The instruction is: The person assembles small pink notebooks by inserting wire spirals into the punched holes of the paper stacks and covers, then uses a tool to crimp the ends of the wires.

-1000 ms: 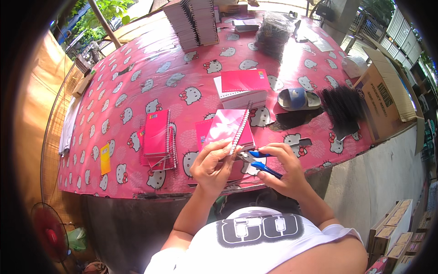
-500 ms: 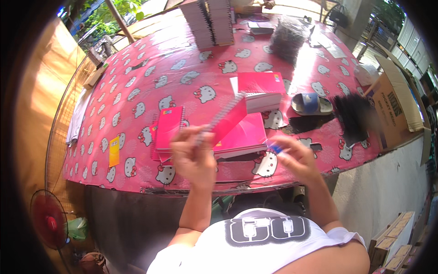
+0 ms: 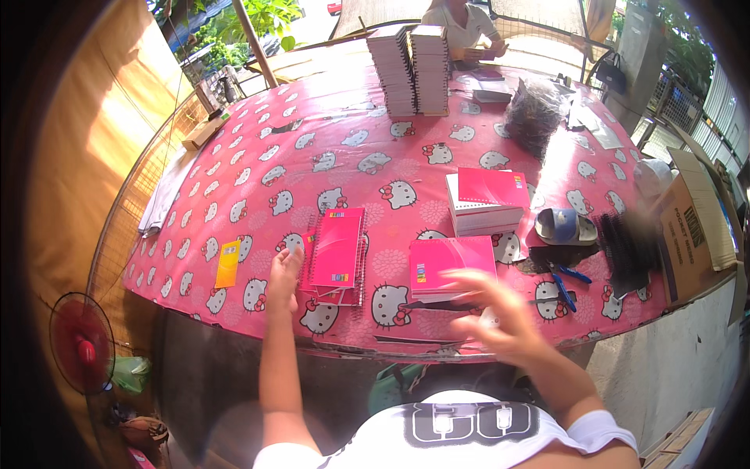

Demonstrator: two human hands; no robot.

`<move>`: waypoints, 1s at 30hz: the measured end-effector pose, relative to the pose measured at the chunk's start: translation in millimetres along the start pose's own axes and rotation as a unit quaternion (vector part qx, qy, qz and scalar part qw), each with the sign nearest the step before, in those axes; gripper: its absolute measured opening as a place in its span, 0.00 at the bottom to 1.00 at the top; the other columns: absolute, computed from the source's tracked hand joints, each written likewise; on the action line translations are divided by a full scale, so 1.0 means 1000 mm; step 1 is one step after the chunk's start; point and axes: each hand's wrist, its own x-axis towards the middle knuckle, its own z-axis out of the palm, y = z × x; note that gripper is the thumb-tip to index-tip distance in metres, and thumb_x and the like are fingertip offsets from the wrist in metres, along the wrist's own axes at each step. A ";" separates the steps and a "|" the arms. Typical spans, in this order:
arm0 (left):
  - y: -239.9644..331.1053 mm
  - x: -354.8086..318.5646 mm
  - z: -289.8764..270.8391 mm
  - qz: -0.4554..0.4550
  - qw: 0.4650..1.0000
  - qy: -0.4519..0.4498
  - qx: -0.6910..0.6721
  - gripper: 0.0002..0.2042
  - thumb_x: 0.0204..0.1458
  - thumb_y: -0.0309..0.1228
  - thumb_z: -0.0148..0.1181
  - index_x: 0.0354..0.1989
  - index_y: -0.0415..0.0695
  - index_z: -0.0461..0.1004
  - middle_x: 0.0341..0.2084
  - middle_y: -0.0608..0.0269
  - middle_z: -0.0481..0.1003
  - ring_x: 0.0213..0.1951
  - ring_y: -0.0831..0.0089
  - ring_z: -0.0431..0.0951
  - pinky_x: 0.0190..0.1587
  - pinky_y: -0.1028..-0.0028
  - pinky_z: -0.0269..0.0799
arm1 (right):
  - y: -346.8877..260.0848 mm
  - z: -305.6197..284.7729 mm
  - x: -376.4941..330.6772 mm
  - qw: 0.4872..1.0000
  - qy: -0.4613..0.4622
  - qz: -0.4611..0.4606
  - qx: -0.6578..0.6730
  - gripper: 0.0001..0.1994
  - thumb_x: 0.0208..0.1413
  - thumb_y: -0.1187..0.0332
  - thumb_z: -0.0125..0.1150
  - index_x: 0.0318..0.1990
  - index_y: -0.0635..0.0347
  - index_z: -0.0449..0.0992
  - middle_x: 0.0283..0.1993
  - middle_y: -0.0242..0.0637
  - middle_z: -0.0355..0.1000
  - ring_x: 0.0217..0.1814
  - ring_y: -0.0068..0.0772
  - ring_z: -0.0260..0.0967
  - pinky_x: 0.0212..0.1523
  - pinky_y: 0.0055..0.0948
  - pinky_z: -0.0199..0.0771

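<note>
Recording your grip: anything held?

— Nothing visible: your left hand (image 3: 287,278) is open just beside the spiral-bound notebooks (image 3: 337,246); your right hand (image 3: 501,319), blurred, half-open near the pink stack (image 3: 449,255). I'd square edges lightly, palm flat, pressing evenly

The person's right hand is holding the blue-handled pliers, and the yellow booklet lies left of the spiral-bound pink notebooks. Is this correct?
Not entirely: the right hand is not holding the blue-handled pliers. The head view shows them lying on the table, to the right of that hand. The yellow booklet does lie left of the spiral-bound pink notebooks.
</note>
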 end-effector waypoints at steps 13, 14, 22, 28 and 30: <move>0.056 0.019 0.032 -0.216 0.934 -0.285 0.015 0.32 0.50 0.57 0.59 0.54 0.44 0.69 0.45 0.57 0.76 0.43 0.68 0.78 0.47 0.63 0.76 | 0.129 0.173 0.152 0.960 0.151 0.218 -0.095 0.49 0.49 0.43 0.61 0.68 0.70 0.48 0.65 0.62 0.54 0.69 0.59 0.47 0.68 0.47 0.47; 0.052 0.020 0.026 -0.208 0.937 -0.279 0.032 0.28 0.50 0.52 0.62 0.52 0.45 0.70 0.43 0.59 0.76 0.43 0.69 0.78 0.47 0.62 0.76 | 0.127 0.172 0.149 0.962 0.149 0.209 -0.094 0.49 0.48 0.44 0.62 0.67 0.70 0.49 0.64 0.61 0.55 0.68 0.58 0.49 0.68 0.46 0.48; 0.048 -0.024 0.029 -0.184 0.953 -0.214 -0.107 0.29 0.49 0.32 0.67 0.58 0.42 0.61 0.45 0.56 0.73 0.43 0.68 0.77 0.46 0.64 0.76 | 0.130 0.166 0.126 0.981 0.118 0.143 -0.052 0.50 0.43 0.43 0.66 0.66 0.69 0.51 0.62 0.59 0.57 0.67 0.54 0.52 0.67 0.45 0.49; 0.035 -0.092 0.025 0.055 0.995 -0.049 -0.066 0.44 0.48 0.23 0.65 0.69 0.40 0.40 0.57 0.46 0.64 0.54 0.61 0.71 0.54 0.64 0.71 | 0.126 0.175 0.095 0.964 0.183 0.045 0.187 0.57 0.40 0.51 0.76 0.69 0.68 0.41 0.66 0.56 0.51 0.71 0.46 0.48 0.69 0.40 0.50; 0.045 -0.138 0.010 0.168 0.985 -0.018 -0.016 0.50 0.43 0.25 0.70 0.70 0.38 0.37 0.59 0.44 0.61 0.55 0.60 0.70 0.55 0.67 0.69 | 0.065 0.159 0.066 0.976 0.068 0.029 0.203 0.61 0.37 0.55 0.79 0.70 0.68 0.36 0.68 0.56 0.47 0.73 0.43 0.45 0.70 0.36 0.48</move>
